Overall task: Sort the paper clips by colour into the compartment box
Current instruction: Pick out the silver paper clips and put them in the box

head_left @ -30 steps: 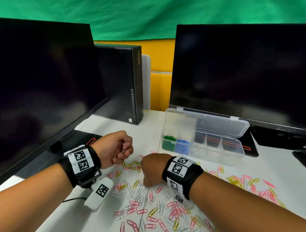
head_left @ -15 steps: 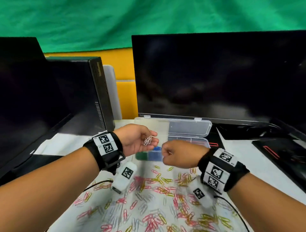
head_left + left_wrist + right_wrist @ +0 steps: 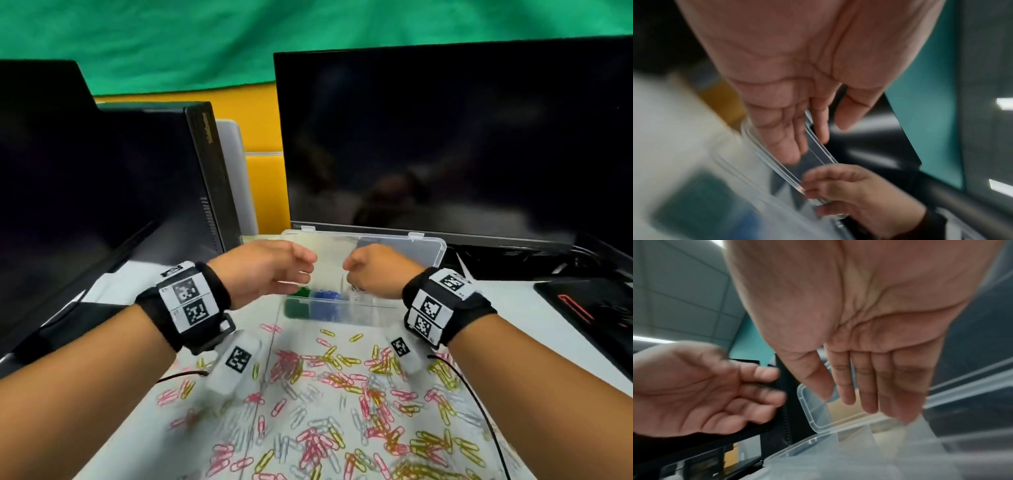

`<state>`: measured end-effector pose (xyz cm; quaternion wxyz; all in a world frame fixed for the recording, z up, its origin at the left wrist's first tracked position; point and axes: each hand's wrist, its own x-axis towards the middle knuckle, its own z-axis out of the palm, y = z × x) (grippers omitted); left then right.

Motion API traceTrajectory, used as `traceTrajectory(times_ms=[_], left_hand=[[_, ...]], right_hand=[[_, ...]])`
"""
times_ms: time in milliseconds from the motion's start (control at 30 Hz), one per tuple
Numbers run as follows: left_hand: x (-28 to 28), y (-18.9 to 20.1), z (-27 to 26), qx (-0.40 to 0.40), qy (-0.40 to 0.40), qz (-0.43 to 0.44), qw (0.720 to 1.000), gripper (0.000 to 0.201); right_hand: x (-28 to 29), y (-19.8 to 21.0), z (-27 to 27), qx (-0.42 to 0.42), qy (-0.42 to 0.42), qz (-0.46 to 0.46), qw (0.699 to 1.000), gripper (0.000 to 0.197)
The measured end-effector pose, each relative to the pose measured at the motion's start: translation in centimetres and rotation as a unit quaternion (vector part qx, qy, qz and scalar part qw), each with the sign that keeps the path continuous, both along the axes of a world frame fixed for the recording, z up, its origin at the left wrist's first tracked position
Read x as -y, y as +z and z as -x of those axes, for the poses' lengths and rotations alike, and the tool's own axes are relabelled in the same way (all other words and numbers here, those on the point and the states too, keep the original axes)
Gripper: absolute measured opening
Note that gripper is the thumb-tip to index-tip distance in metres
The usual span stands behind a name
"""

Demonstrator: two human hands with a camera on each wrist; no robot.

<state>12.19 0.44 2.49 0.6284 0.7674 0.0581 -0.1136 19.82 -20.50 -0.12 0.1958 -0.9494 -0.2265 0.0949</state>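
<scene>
The clear compartment box (image 3: 342, 315) stands open on the white desk, its lid (image 3: 424, 250) tilted back. Green clips (image 3: 301, 293) fill its leftmost compartment and blue clips (image 3: 327, 296) the one beside it. My left hand (image 3: 301, 269) hovers over the box's left end; its fingers are relaxed and its palm (image 3: 797, 81) is empty. My right hand (image 3: 356, 270) hangs over the middle compartments with straight fingers (image 3: 867, 394) pointing down and holding nothing. Pink, yellow and white clips (image 3: 342, 394) lie scattered on the desk in front of the box.
A dark monitor (image 3: 445, 144) stands right behind the box, another monitor (image 3: 51, 205) and a black PC tower (image 3: 205, 178) to the left. A black pad (image 3: 589, 308) lies at the right. Thin black cables (image 3: 479, 404) cross the scattered clips.
Both hands have moved forward from the clip pile to above the box. The white clips pinched in my left hand are no longer seen in it, and both hands have opened.
</scene>
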Motion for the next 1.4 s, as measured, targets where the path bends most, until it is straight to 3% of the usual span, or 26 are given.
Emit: traceTrajectory(times_ms=[67, 167, 267, 367, 567, 767, 933, 1100, 1233, 1300, 1400], left_hand=[[-3.4, 0.2, 3.1, 0.034, -0.079, -0.199, 0.976, 0.02], [-8.2, -0.7, 8.1, 0.018, -0.162, -0.443, 0.882, 0.014], [-11.0, -2.6, 12.0, -0.023, -0.171, -0.545, 0.82, 0.01], [-12.5, -4.6, 13.9, -0.039, -0.138, -0.583, 0.8, 0.01], [-13.4, -7.2, 14.6, -0.02, -0.07, -0.599, 0.797, 0.009], [-12.7, -8.0, 14.3, 0.008, -0.095, -0.58, 0.809, 0.014], [-12.2, -8.8, 13.9, 0.053, -0.104, -0.599, 0.792, 0.013], [-12.8, -8.8, 14.1, 0.101, -0.06, -0.53, 0.84, 0.006], [-12.6, -8.1, 14.6, 0.074, -0.091, -0.451, 0.885, 0.018], [-12.7, -8.0, 14.7, 0.044, -0.122, -0.444, 0.887, 0.021], [-12.4, -7.8, 15.0, 0.032, -0.138, -0.47, 0.871, 0.017]], right_hand=[[0.3, 0.0, 0.7, 0.047, 0.033, 0.022, 0.998, 0.032], [-0.3, -0.6, 3.3, 0.105, 0.11, 0.018, 0.988, 0.024], [-2.6, -1.5, 7.2, 0.069, 0.242, 0.057, 0.966, 0.021], [-5.5, -3.1, 9.5, 0.062, 0.33, 0.089, 0.938, 0.016], [-9.1, -5.6, 9.4, 0.046, 0.326, 0.093, 0.939, 0.028], [-10.4, -5.8, 9.6, 0.038, 0.341, 0.104, 0.934, 0.039], [-10.7, -6.0, 9.5, 0.07, 0.34, 0.114, 0.931, 0.027], [-10.7, -6.5, 9.8, 0.071, 0.332, 0.11, 0.934, 0.01], [-10.6, -6.0, 10.1, 0.044, 0.322, 0.065, 0.944, 0.012], [-10.5, -5.7, 10.2, 0.031, 0.332, 0.067, 0.94, 0.023], [-10.8, -6.0, 10.2, 0.042, 0.35, 0.075, 0.933, 0.015]])
